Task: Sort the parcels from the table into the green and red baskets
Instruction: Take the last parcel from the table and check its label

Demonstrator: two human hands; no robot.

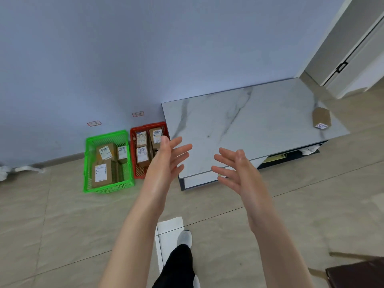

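Observation:
One brown cardboard parcel [321, 118] with a white label lies at the far right end of the marble-topped table [249, 121]. The green basket [108, 161] stands on the floor by the wall and holds several labelled parcels. Beside it, touching the table's left end, the red basket [145, 125] also holds several parcels. My left hand [168, 161] hovers over the red basket's right side, palm turned inward, fingers spread, empty. My right hand [234, 169] is raised over the table's near edge, fingers apart, holding nothing. Both hands are far from the parcel on the table.
Two small red-bordered labels [116, 119] are stuck on the wall above the baskets. My foot in a grey shoe [185, 238] stands on the tiled floor. A dark brown object [357, 273] sits at bottom right. A white door [353, 48] is behind the table.

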